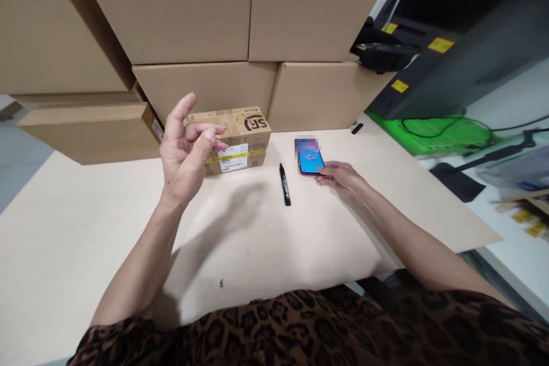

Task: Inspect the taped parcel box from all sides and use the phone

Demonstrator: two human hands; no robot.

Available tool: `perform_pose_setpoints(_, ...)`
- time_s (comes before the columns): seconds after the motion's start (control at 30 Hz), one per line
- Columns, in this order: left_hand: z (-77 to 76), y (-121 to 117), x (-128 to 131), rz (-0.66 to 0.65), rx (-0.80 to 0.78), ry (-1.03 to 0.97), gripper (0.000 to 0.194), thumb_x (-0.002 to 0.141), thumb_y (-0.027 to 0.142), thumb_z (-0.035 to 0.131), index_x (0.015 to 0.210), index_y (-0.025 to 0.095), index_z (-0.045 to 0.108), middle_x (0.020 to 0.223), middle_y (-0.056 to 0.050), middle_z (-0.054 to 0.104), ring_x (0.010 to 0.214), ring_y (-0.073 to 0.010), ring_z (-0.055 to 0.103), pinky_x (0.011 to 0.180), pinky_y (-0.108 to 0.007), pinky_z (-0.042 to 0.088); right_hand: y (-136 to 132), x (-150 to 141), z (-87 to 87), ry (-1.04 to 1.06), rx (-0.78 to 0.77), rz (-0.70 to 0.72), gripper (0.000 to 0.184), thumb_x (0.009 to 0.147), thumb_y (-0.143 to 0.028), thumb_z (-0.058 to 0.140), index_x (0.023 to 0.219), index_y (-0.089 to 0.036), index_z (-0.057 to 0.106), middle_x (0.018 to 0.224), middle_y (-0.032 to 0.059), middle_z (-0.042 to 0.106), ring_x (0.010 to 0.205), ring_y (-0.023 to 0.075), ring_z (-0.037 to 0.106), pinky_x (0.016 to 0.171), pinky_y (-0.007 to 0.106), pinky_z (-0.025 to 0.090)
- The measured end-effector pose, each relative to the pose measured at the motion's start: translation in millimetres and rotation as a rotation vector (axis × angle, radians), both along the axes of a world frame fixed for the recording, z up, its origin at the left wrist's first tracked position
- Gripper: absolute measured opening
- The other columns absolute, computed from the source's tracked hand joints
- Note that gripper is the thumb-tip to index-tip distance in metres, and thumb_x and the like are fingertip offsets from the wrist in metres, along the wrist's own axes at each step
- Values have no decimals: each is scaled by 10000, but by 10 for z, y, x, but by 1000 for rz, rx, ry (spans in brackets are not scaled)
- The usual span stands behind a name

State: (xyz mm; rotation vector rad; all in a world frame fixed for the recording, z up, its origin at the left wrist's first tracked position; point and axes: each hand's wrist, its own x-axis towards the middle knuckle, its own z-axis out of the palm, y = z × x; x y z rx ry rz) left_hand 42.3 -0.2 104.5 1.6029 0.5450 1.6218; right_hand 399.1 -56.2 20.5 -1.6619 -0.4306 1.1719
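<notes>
My left hand (186,148) is raised above the pale table (257,251), fingers apart and empty, just in front of a small SF cardboard parcel (244,137) bound with yellow tape and bearing a white label. My right hand (338,177) rests on the tabletop, its fingers closed on the lower right corner of a red-cased smartphone (311,161) with a lit blue screen. A black marker pen (285,185) lies between the parcel and the smartphone, capped end nearest me.
Large cardboard boxes (201,17) are stacked along the table's far side, overhanging it at left. A small black object (357,128) lies near the far right corner. Beyond the right edge stand a dark machine (429,68) with yellow labels and a green mat (446,136) with black cable.
</notes>
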Motion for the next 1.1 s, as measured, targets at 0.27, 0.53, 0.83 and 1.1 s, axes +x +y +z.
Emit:
perform_pose_setpoints(0.27, 4, 3, 5, 29, 26, -3, 547, 961, 370, 815, 1452, 272, 595, 949, 18, 822, 688, -136, 766, 741, -309, 666, -58, 68, 86, 152, -26, -40, 215, 913, 98, 607, 905, -82, 724, 813, 101, 800, 689, 159, 791, 679, 199, 698)
perform_pose_setpoints(0.53, -12, 48, -38, 18, 17, -49, 568, 939, 376, 833, 1452, 302, 599, 1070, -1, 814, 771, -145, 787, 750, -294, 679, -227, 158, 229, 244, -72, -150, 256, 960, 51, 496, 952, -111, 693, 714, 98, 751, 644, 192, 787, 641, 242, 705)
perform_pose_setpoints(0.83, 17, 56, -31, 64, 36, -69, 567, 919, 384, 851, 1428, 303, 612, 1052, -3, 809, 887, -175, 797, 739, -296, 669, -367, 92, 251, 314, 12, -231, 267, 928, 72, 486, 941, -134, 655, 755, 94, 751, 644, 183, 780, 656, 256, 709)
perform_pose_setpoints(1.1, 69, 75, -147, 71, 51, -49, 548, 946, 345, 831, 1436, 299, 591, 1050, 8, 821, 793, -130, 778, 764, -262, 665, -362, 77, 189, 342, 45, -265, 263, 900, 60, 486, 946, -156, 629, 792, 86, 736, 664, 176, 765, 636, 256, 704)
